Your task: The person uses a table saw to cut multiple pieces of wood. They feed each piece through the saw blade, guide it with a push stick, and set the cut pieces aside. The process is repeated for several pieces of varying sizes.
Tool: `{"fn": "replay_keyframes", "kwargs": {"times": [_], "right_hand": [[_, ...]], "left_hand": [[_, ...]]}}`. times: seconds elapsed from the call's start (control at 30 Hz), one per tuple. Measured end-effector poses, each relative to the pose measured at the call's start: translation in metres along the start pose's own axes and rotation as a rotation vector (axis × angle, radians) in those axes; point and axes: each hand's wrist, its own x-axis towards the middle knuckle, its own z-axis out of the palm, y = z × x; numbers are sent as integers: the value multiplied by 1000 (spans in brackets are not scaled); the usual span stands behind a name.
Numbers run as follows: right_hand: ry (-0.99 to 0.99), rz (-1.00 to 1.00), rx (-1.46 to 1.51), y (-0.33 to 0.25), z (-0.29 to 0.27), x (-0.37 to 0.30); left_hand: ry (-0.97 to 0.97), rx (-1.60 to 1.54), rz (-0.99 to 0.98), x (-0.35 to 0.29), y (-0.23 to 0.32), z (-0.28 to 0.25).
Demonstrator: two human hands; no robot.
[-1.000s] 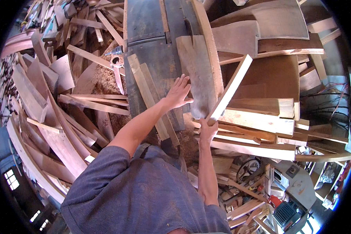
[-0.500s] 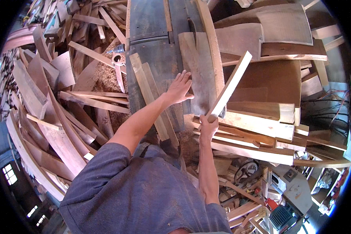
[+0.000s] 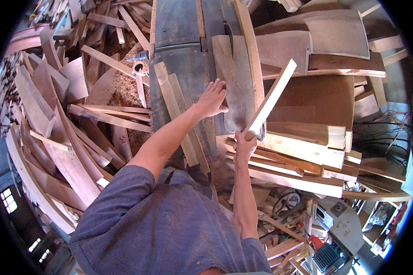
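My right hand (image 3: 245, 146) is wrapped round the near end of a pale squared wood strip (image 3: 270, 100). The strip slants up and to the right, crossing over the right edge of a dark metal machine table (image 3: 176, 34). My left hand (image 3: 211, 98) holds nothing; its fingers stretch forward, thumb apart, over the table. It lies beside the left edge of a worn, smudged wooden board (image 3: 236, 87). I cannot tell whether the fingertips touch that board. Two narrow wood strips (image 3: 173, 103) lie on the table, left of and partly under my left forearm.
A long wooden rail (image 3: 252, 50) runs along the table's right side. Stacked planks (image 3: 303, 144) and broad boards (image 3: 307, 91) stand to the right. Curved offcuts (image 3: 73, 156) and sawdust (image 3: 124, 89) fill the left. A motor (image 3: 326, 257) shows at lower right.
The view has shifted slightly. Both hands keep nearly the same places, and the right still grips the wood strip.
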Motion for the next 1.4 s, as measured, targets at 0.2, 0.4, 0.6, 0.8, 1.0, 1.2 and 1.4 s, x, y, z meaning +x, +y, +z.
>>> {"fn": "replay_keyframes", "kwargs": {"times": [0.2, 0.4, 0.6, 0.8, 1.0, 1.2, 1.4], "right_hand": [[-41, -79, -53, 1, -11, 2], [-111, 102, 103, -19, -111, -53], [-125, 121, -12, -8, -241, -167], [-59, 100, -244, 17, -272, -238], [-24, -63, -480, 12, -256, -232], [-65, -257, -607, 36, -253, -198], [-17, -424, -667, 56, -249, -195]], "left_hand": [[-91, 36, -26, 5, 1, -3], [-106, 55, -29, 2, -2, -1], [-150, 50, -64, 7, 4, -10], [-127, 61, -52, 6, -2, -4], [-159, 67, -55, 8, 6, -9], [-130, 79, -32, 5, -1, -6], [-33, 58, 16, 8, -13, 2]]}}
